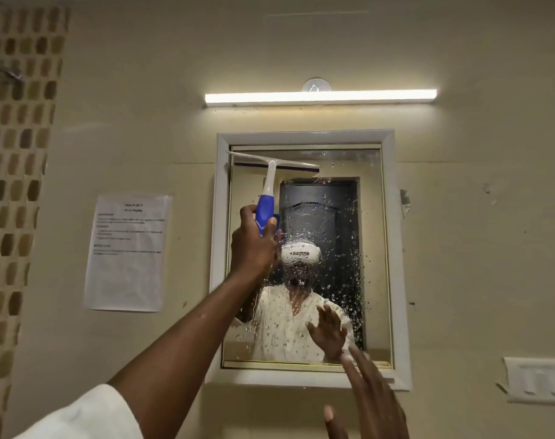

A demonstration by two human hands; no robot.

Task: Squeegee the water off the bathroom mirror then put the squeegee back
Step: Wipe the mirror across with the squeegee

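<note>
The left hand (254, 245) reaches up from the lower left, its fingers and thumb wrapped round the blue grip of the squeegee (268, 188). The handle rises white from that grip to a long blade that lies across the top left of the mirror (342, 248), slightly tilted, its left end higher and just at the inner edge of the white frame (396, 248). A dark rubber strip runs along the blade's lower edge against the glass.

The right hand (374, 403) is raised near the lower right corner of the frame, fingers straight and spread, holding nothing; its fingertips (352, 353) lie over the bottom edge of the glass, though whether they touch it cannot be told.

Water drops cover most of the glass, thickest down the right side and the middle. The glass reflects the person in a pale patterned shirt with a raised palm.

Above the mirror a lit tube light (320, 97) runs across the beige wall (475, 185). A printed paper sheet (127, 253) hangs left of the frame, mosaic tiles (16, 153) line the far left, and a white switch plate (537, 384) sits at lower right.
</note>
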